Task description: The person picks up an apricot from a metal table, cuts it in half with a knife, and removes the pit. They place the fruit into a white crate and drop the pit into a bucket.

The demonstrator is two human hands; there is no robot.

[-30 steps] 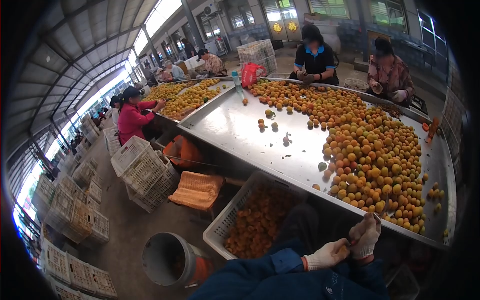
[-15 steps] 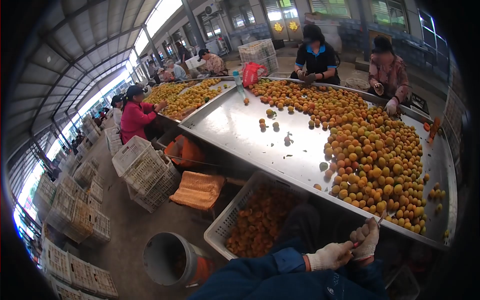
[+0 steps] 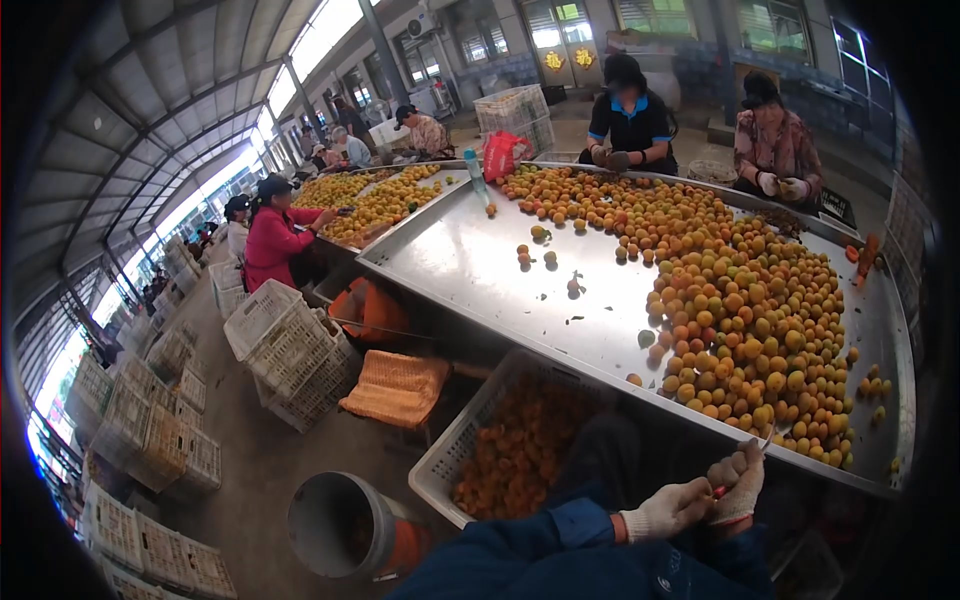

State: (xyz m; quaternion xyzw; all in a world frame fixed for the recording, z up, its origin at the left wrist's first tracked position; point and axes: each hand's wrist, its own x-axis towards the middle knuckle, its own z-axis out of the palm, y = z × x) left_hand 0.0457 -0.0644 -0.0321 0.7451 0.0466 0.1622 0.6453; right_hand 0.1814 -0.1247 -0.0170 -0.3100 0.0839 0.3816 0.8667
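Low in the head view, both hands gloved in white knit and pressed together just under the near rim of the steel tabletop [image 3: 470, 262]; right hand [image 3: 738, 484] clenched into a fist around a small knife [image 3: 765, 439], red handle peeking out between the gloves, thin blade poking up toward the fruit; left hand [image 3: 676, 508], blue sleeve behind it, fingers [image 3: 700, 493] bunched and touching the red handle end; cannot tell whether anything is pinched there.

Just above the blade tip, a big heap of apricots [image 3: 750, 330], orange and yellow, spread along the right side of the tabletop and thinning to a few strays toward the middle.

Below the rim and left of the hands, a white plastic crate [image 3: 447, 462] filled with cut apricot halves; beside it on the floor, a grey bucket [image 3: 330, 520]; further left, an orange cushion [image 3: 395, 386] and stacked empty crates [image 3: 285, 345].

Across the tabletop, a person in a black and blue top [image 3: 630, 122] and a person in a floral top [image 3: 775, 152], hands busy at the far edge; off to the left, at a second fruit-laden table, a person in a red top [image 3: 272, 242]; near the far corner, a clear bottle [image 3: 475, 166] and a red bag [image 3: 500, 152].
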